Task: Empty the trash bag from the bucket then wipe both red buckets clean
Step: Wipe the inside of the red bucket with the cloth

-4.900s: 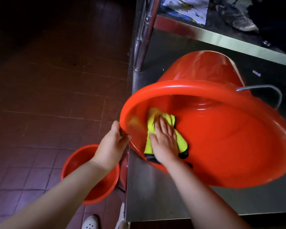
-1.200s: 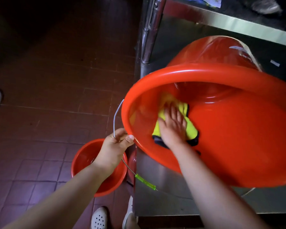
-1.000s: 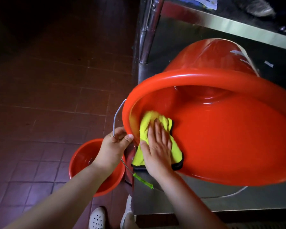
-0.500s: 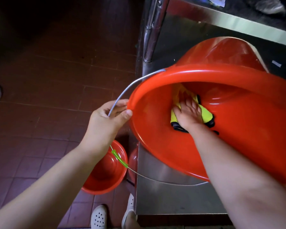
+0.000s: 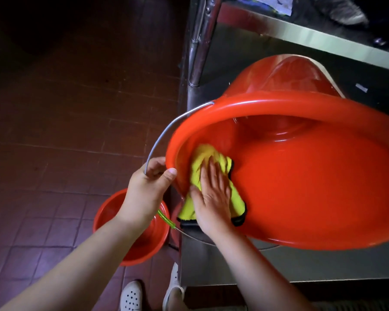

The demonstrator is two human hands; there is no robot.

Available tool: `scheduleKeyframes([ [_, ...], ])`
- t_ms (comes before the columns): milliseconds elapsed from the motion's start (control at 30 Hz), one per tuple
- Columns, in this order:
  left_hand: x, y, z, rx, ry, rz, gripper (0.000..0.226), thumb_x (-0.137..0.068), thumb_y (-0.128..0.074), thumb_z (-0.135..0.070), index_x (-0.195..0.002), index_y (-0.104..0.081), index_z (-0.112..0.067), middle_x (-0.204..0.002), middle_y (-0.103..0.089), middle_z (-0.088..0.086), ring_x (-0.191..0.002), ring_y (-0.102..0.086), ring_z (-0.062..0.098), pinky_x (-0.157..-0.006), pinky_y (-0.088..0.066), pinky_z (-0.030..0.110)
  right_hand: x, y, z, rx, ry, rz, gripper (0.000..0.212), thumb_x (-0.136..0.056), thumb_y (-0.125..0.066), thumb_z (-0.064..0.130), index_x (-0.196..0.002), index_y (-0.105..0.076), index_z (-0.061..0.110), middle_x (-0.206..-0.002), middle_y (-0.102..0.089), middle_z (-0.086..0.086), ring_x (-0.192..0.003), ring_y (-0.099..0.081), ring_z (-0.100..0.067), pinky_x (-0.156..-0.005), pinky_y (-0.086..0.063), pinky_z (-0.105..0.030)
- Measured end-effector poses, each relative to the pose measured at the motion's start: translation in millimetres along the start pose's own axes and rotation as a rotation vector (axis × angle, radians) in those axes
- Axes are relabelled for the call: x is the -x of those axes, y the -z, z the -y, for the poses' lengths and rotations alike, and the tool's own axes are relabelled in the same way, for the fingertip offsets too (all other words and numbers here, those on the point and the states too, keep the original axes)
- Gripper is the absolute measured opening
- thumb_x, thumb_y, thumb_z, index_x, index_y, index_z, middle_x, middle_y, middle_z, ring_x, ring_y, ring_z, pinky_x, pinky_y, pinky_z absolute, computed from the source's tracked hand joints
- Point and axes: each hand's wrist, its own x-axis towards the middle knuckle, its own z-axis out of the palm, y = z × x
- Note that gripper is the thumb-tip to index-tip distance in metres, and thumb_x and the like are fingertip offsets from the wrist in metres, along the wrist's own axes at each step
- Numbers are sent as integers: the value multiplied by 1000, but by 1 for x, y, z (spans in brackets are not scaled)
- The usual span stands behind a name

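My right hand (image 5: 213, 196) lies flat, fingers spread, pressing a yellow microfibre cloth with black edging (image 5: 208, 167) against the inner wall of the large red plastic bucket (image 5: 301, 176). That bucket is tipped on its side on the steel desk (image 5: 301, 265), its mouth facing me. My left hand (image 5: 148, 189) curls round the bucket's thin metal wire handle (image 5: 166, 133) right at the rim, steadying it. No trash bag shows inside the bucket, so I judge the emptying done and the wiping of this bucket under way, with the near wall being covered now and the far wall and base perhaps still to do. Below my left forearm, on the red-brown tiled floor (image 5: 65, 131), sits the smaller red plastic bucket (image 5: 112, 212); I cannot tell whether it has been wiped.
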Motion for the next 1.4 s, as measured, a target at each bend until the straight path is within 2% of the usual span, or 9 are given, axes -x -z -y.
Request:
scheduleKeyframes([
  [133, -9, -3, -17, -55, -72, 13, 19, -80, -65, 2, -90, -66, -14, -71, -71, -13, -69, -63, -2, -66, -49, 11, -29, 12, -29, 100, -6, 15, 62, -94, -35, 43, -149, -14, 24, -158, -11, 1, -143, -14, -22, -114, -8, -35],
  [367, -32, 2, -60, -91, -152, 28, 24, -61, -77, -12, -79, -67, -22, -72, -73, -11, -69, -67, 2, -65, -53, 15, -113, 45, -92, 334, -147, 127, 66, -95, -33, 49, -151, -7, 26, -159, -4, 2, -144, -7, -19, -114, -9, -35],
  [533, -24, 12, -45, 26, -66, 11, 30, -69, -74, -11, -98, -69, -16, -93, -75, 1, -91, -70, 14, -77, -53, 20, -131, 44, -97, 436, -147, 73, 65, -92, -28, 55, -149, -10, 29, -158, -9, 3, -144, -9, -18, -113, -11, -37],
  [667, -16, 32, -25, 85, 43, 105, 46, -78, -67, -19, -122, -59, -10, -117, -67, 9, -113, -61, 23, -97, -48, 36, -134, 44, -96, 505, -128, 83, 60, -93, -25, 55, -147, -17, 32, -158, -10, 6, -144, -7, -16, -113, -11, -37],
  [767, -2, 35, -6, 172, 93, 177, 50, -78, -62, -18, -127, -55, -12, -125, -63, 7, -120, -57, 23, -99, -46, 33, -133, 41, -93, 452, -178, 90, 60, -93, -25, 52, -148, -14, 32, -158, -6, 5, -145, -4, -15, -113, -6, -36],
  [933, 6, 26, 14, 173, 182, 54, 37, -75, -73, -25, -108, -66, -11, -108, -70, 12, -107, -64, 27, -96, -49, 41, -120, 35, -73, 405, -201, 87, 60, -94, -31, 48, -149, -17, 28, -158, -9, 1, -145, -5, -18, -114, -7, -39],
  [1033, 3, 19, 14, 140, 128, 3, 21, -74, -70, -25, -92, -69, -15, -92, -72, 7, -92, -68, 24, -84, -55, 31, -87, 23, -42, 262, -174, 36, 62, -93, -38, 44, -149, -17, 26, -158, -12, -2, -144, -11, -19, -114, -9, -38],
  [1233, 1, 8, 7, 64, 34, -86, 24, -74, -69, -16, -95, -67, -6, -91, -72, 10, -87, -66, 20, -81, -53, 28, 8, 4, 10, -27, 28, 36, 69, -86, -23, 52, -149, -19, 24, -158, -5, 4, -145, -7, -17, -116, -3, -37],
  [1400, -11, 6, -13, 55, -22, -62, 22, -68, -72, -13, -89, -69, -9, -75, -72, -4, -72, -66, 3, -65, -50, 13, -24, 17, -25, 44, 61, 76, 60, -95, -39, 39, -149, -20, 20, -158, -11, -2, -145, -9, -17, -114, 1, -26],
])
